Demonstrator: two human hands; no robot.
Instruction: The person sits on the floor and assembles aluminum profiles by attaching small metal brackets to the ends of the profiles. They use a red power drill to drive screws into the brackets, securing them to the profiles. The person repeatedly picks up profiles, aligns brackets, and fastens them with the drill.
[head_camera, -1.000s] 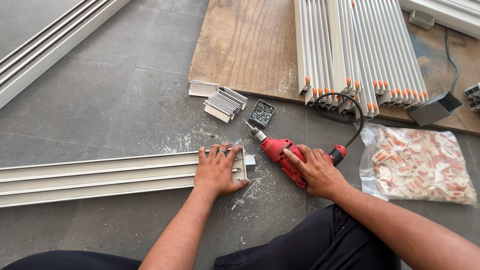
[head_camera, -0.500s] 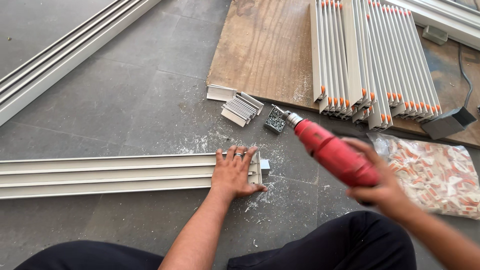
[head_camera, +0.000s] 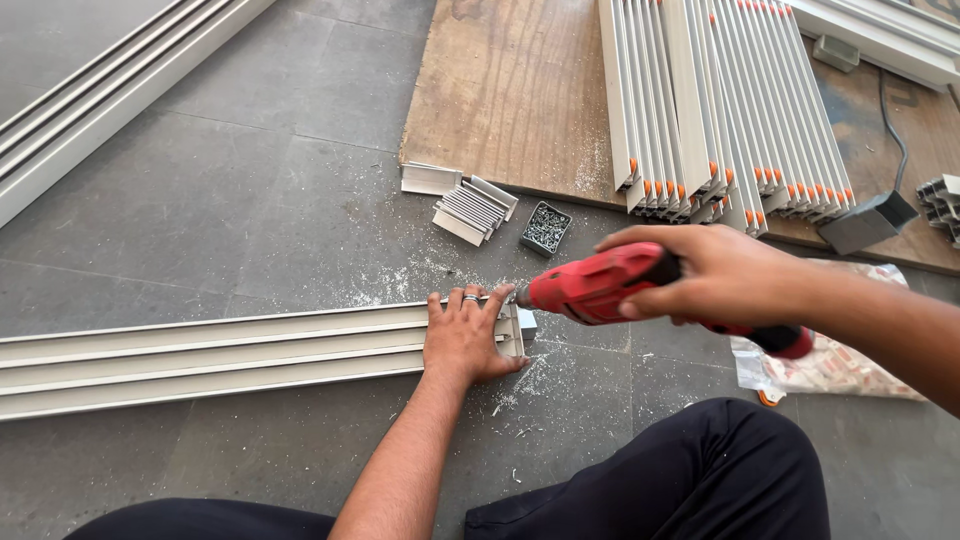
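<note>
A: Head view: left hand (head_camera: 465, 340) lies flat, fingers spread, pinning the grey aluminium track (head_camera: 215, 352) to the floor

B: Right hand (head_camera: 722, 273) grips the red drill (head_camera: 600, 285), tip seemingly at the track's end; drilling step, needing steady pressure

Single head-worn view, directed steeply downward and forward, floor (head_camera: 230, 200) seen at close range, hands framed near centre, no second view provided

Glossy red plastic drill (head_camera: 600, 287), matt pale metal track (head_camera: 220, 352), rough grey floor (head_camera: 250, 210).
</note>
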